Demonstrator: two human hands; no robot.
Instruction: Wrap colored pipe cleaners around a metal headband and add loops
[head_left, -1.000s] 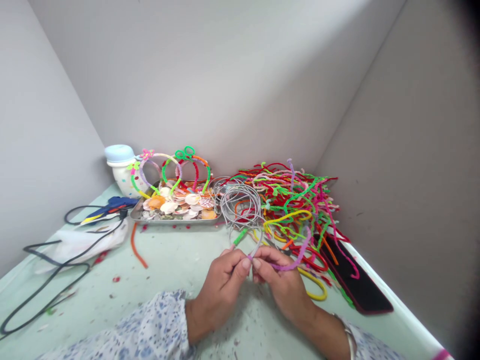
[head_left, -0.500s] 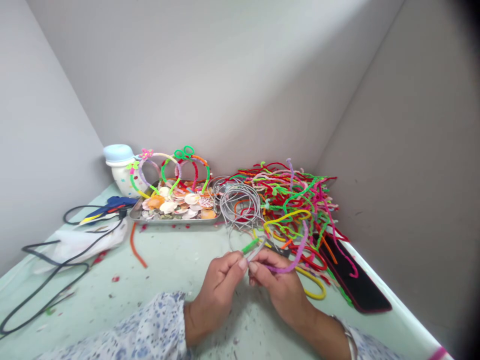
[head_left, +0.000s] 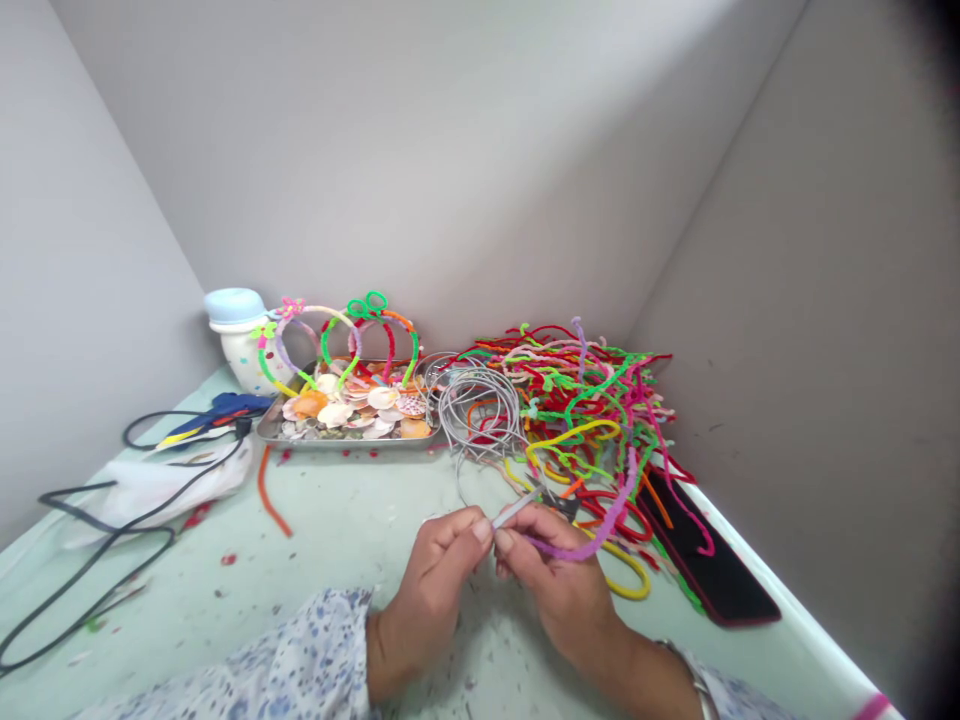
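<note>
While our left fingers [head_left: 480,529] and right fingers [head_left: 507,542] pinch what seems its left end, the purple pipe cleaner [head_left: 604,531] curves rightward above the table's [head_left: 337,530] middle, tip toward the far edge.

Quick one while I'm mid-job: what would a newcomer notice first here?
Likely the tangled heap of bright fuzzy stems at the back right. Next, the colorful hoops standing at the tray of seashells, back left of centre. Then, front centre, the two hands, left and right, meeting at a purple stem.
</note>
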